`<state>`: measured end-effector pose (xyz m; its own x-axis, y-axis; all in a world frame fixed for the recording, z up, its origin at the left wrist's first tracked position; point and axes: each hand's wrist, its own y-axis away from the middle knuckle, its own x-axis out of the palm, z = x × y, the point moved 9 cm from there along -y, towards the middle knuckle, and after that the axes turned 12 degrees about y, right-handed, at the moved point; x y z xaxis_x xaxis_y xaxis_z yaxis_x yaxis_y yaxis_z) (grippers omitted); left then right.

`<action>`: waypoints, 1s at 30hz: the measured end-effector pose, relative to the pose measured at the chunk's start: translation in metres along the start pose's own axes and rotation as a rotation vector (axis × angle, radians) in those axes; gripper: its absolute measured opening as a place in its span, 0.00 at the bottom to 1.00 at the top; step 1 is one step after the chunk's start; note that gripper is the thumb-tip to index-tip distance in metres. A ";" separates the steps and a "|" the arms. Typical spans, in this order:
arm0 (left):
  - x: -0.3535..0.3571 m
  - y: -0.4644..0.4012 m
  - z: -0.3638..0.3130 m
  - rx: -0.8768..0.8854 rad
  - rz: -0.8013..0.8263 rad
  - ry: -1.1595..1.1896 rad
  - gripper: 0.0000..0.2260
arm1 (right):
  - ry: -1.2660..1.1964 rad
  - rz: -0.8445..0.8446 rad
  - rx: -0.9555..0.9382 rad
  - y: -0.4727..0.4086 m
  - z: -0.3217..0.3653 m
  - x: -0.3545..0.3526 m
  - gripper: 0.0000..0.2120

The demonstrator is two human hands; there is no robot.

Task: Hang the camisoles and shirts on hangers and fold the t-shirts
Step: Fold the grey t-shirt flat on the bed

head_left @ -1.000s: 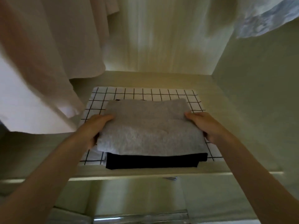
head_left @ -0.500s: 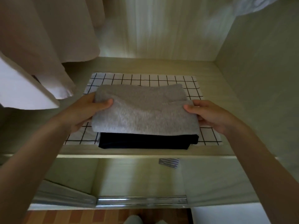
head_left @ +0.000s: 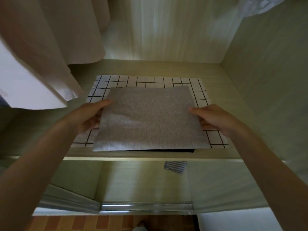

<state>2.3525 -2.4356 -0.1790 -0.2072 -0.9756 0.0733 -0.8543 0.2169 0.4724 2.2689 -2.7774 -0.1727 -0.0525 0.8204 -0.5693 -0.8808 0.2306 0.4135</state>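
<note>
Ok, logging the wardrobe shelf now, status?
Both hands, left and right, grip grey folded t-shirt. Atop black garment, on checked cloth. Nothing blocking.

folded black garment (head_left: 188,150): mostly hidden under the folded grey t-shirt (head_left: 150,119); only a thin strip shows at lower centre
left hand (head_left: 86,116): fingers tucked beneath the grey t-shirt's edge
pale hanging garments (head_left: 50,47): cut off by the top and left edges, blurred
small striped cloth (head_left: 175,166): too small to identify
</note>
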 end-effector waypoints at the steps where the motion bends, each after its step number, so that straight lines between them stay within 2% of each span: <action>1: 0.002 -0.008 -0.006 -0.017 -0.002 0.019 0.26 | -0.026 0.000 0.005 -0.005 0.007 -0.001 0.14; 4: 0.010 -0.033 -0.018 -0.068 0.021 0.068 0.17 | -0.105 -0.030 0.043 -0.028 0.022 0.000 0.18; 6: 0.017 -0.046 -0.025 -0.068 0.033 0.091 0.14 | -0.142 -0.073 0.063 -0.043 0.030 0.000 0.25; 8: 0.020 -0.056 -0.031 -0.049 0.003 0.111 0.12 | -0.154 -0.129 0.072 -0.055 0.035 -0.001 0.27; 13: 0.016 -0.080 -0.049 0.107 -0.042 0.126 0.09 | -0.225 -0.282 0.019 -0.068 0.039 -0.008 0.13; 16: 0.016 -0.088 -0.050 0.153 -0.042 0.095 0.11 | -0.266 -0.353 0.035 -0.071 0.024 -0.012 0.14; 19: 0.019 -0.094 -0.044 0.168 -0.097 0.057 0.12 | -0.059 -0.438 0.052 -0.074 0.015 -0.015 0.17; 21: 0.014 -0.094 -0.054 0.263 -0.226 -0.134 0.13 | 0.196 -0.533 0.027 -0.070 0.025 -0.024 0.15; 24: 0.024 -0.074 -0.089 0.492 -0.395 -0.640 0.19 | 0.436 -0.663 -0.137 -0.052 0.067 -0.030 0.15; 27: 0.082 -0.049 -0.104 0.706 -0.247 -0.835 0.15 | 0.549 -0.613 -0.395 -0.053 0.114 -0.002 0.16; 30: 0.145 -0.046 -0.076 0.837 -0.011 -1.020 0.13 | 0.685 -0.425 -0.535 -0.071 0.132 0.059 0.16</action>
<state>2.3980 -2.5896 -0.1235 -0.1478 -0.5927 -0.7918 -0.8167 0.5246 -0.2403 2.3904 -2.6768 -0.1418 0.2061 0.2018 -0.9575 -0.9785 0.0305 -0.2042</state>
